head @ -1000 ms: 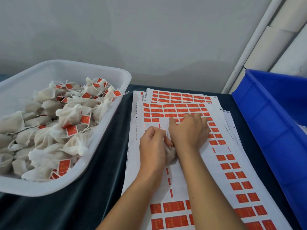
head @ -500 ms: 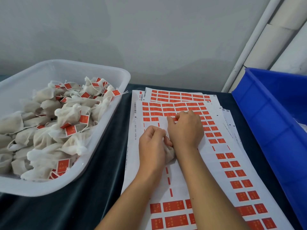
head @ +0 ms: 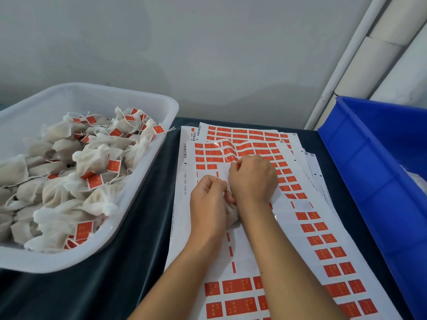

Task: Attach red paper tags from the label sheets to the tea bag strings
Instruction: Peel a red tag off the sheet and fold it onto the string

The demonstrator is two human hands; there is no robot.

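While my left hand (head: pixel 209 204) curls around a crumpled, off-white fabric tea bag (head: pixel 231 214) and holds it down on the top label sheet (head: pixel 249 250), my right hand (head: pixel 253 179) pinches a red tag (head: pixel 233 160) at the sheet's far rows, where the glossy paper buckles upward. I see the sheet's long axis running from near me away toward the wall, angled slightly left at its far end; its flat rectangular red tags sit in rows, with bare white backing around both hands. More sheets fan out beneath it on the dark counter (head: pixel 138 239). Left of the sheet, a translucent white plastic tub (head: pixel 147 181) holds a heap of soft drawstring tea bags with red tags. Right of the sheet stands a rigid blue plastic bin (head: pixel 369 181).
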